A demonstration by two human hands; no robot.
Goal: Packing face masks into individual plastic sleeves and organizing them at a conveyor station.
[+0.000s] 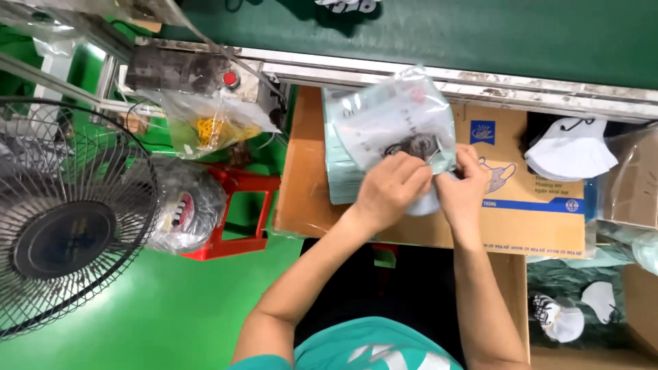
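Fingertips of both hands pinch together at the mouth of a clear plastic pouch (394, 127): left hand (391, 190) clamped on the pouch edge, right hand (460, 188) clamped on a white mask (426, 203) half under it. Pouch rests on a stack of same pouches, on a cardboard box (528, 199) (w/ blue print). Risk, imo: thin film could slip or crease, so mask snags at the opening; a tug may drag the stack off the box edge.

Green floor (171, 308), red stool (236, 205), black wire fan (65, 233), green conveyor belt (445, 34) w/ metal rail.

Fan (65, 233) left; bare cardboard (305, 185) between.
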